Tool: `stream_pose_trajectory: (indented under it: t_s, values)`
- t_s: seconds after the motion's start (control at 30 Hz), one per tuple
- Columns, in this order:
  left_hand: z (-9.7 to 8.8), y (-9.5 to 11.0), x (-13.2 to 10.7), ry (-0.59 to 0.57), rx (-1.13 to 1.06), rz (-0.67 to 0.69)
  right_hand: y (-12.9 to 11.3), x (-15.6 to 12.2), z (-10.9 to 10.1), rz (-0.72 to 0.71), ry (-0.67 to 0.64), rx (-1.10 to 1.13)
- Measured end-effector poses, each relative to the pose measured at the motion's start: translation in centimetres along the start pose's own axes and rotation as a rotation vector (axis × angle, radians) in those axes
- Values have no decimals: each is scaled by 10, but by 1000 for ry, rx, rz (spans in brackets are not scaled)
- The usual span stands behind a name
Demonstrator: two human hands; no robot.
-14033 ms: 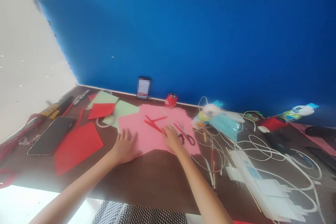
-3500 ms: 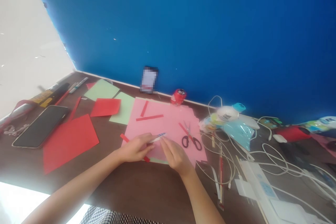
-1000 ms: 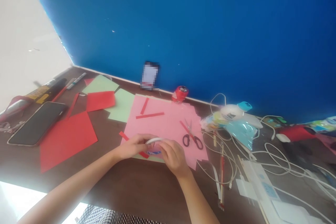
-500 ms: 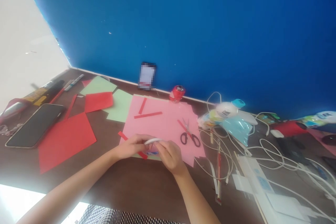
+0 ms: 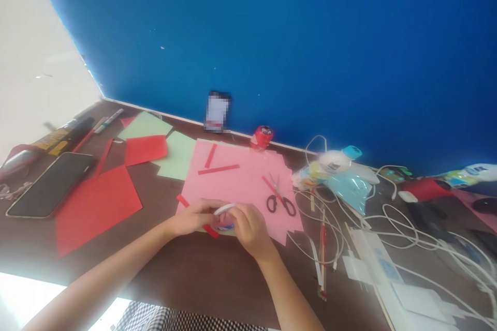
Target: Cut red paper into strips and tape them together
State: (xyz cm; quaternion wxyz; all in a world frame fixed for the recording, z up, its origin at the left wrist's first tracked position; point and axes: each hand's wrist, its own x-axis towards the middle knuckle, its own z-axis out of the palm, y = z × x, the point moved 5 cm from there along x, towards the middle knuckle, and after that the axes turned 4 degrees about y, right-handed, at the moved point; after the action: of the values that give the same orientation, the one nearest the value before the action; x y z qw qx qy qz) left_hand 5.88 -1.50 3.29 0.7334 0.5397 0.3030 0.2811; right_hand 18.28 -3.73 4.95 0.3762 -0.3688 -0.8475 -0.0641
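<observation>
Between my hands is a white roll of tape [image 5: 225, 209], its curved upper edge showing and blue print visible lower down. My left hand [image 5: 196, 217] grips its left side with fingers bent. On the other side, my right hand [image 5: 250, 227] pinches the roll with closed fingertips. Both hands are over the near edge of the pink paper sheets [image 5: 236, 186]. A red paper strip [image 5: 212, 231] passes partly beneath my left hand. To the right, scissors [image 5: 279, 199] lie with their blades slightly apart on the pink paper.
Red paper [image 5: 101, 209], green paper [image 5: 180, 152] and a dark phone [image 5: 52, 186] lie left. A red sharpener-like object [image 5: 262, 138] is at the back near a propped phone [image 5: 217, 112]. White cables [image 5: 399, 222], a glue bottle [image 5: 330, 163] and a power strip [image 5: 382, 264] occupy the right.
My right hand's fingers have shifted slightly along the roll's edge. The rest is practically the same, apart from a tiny shift of the view.
</observation>
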Motion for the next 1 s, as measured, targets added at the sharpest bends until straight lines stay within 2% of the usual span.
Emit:
stream_pose_trajectory:
  t_s: [0.3, 0.43, 0.63, 0.77, 1.0]
  values:
    - [0, 0, 0, 5, -8, 2, 2, -1, 1, -19, 0, 54]
    - [-1, 0, 0, 9, 5, 29, 2, -2, 1, -39, 22, 17]
    - [-3, -2, 0, -1, 37, 34, 1, -3, 3, -64, -16, -11]
    - [-1, 1, -1, -38, 7, 47, 2, -2, 4, -11, -31, -11]
    - [-7, -1, 1, 15, 49, 35, 3, -3, 4, 63, 52, 84]
